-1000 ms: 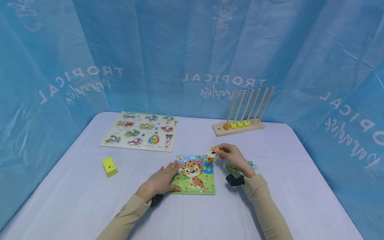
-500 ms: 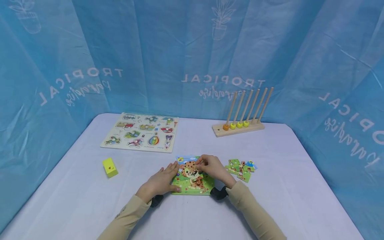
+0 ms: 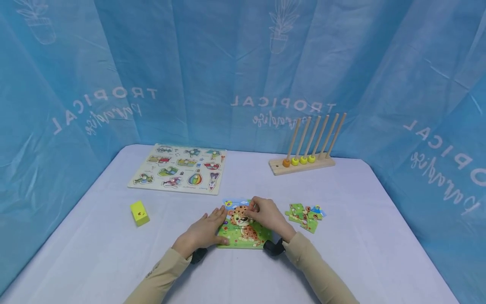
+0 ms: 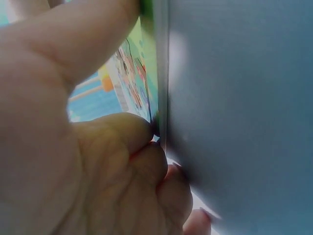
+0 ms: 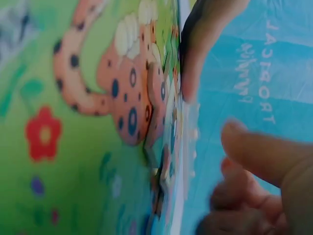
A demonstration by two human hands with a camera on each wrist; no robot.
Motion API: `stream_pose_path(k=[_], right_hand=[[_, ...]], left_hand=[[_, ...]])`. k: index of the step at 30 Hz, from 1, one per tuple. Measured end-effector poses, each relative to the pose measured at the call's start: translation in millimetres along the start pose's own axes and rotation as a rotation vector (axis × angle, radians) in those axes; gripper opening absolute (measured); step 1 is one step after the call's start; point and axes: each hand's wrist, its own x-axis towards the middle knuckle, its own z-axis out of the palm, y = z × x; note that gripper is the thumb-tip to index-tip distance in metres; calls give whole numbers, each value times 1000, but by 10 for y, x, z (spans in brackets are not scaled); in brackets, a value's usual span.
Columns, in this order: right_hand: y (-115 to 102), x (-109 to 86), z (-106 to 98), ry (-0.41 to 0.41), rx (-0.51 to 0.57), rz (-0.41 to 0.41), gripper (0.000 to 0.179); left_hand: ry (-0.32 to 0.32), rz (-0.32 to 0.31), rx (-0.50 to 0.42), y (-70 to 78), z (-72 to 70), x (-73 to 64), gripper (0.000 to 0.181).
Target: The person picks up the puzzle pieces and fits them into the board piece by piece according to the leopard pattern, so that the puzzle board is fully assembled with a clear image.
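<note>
A leopard jigsaw board (image 3: 236, 244) lies at the near middle of the table. My left hand (image 3: 203, 229) rests along its left edge, fingers extended and thumb at the near corner. In the left wrist view, the thumb (image 4: 73, 36) and fingers lie along the board's side. My right hand (image 3: 268, 214) is over the board's upper right part. In the right wrist view its thumb (image 5: 259, 149) stands apart from the bent fingers, with no piece visible between them. Raised edges of loose jigsaw pieces (image 5: 157, 100) show on the board below; head view hides part of them.
Several loose jigsaw pieces (image 3: 303, 215) lie right of the board. A yellow block (image 3: 139, 213) sits at left. Behind stand a knobbed vehicle puzzle (image 3: 178, 169) and a wooden peg rack (image 3: 303, 165) with coloured beads. Blue curtains (image 3: 212, 63) enclose the table.
My right hand has carried a leopard piece leftward from the board's upper right and lowered it onto the board; its fingers now stand apart from it. My left hand has stayed in place.
</note>
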Motion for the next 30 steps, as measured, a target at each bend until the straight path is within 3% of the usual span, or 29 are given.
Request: stream_pose_path(k=[5, 13, 18, 22, 25, 30], right_hand=[[-19, 6, 26, -134, -79, -27, 17], [-100, 43, 59, -195, -242, 4, 18], [-128, 56, 83, -225, -266, 37, 19], [-120, 61, 93, -206, -224, 62, 17], [-78, 72, 70, -207, -153, 35, 16], [145, 53, -147, -217, 29, -6, 10]], left_hand=[[5, -1, 6, -8, 2, 4, 91], [3, -1, 25, -25, 14, 20, 91], [-8, 48, 26, 8, -3, 14, 85], [-52, 85, 20, 47, -19, -2, 82], [-65, 75, 14, 60, -16, -6, 84], [-55, 60, -24, 61, 19, 6, 88]])
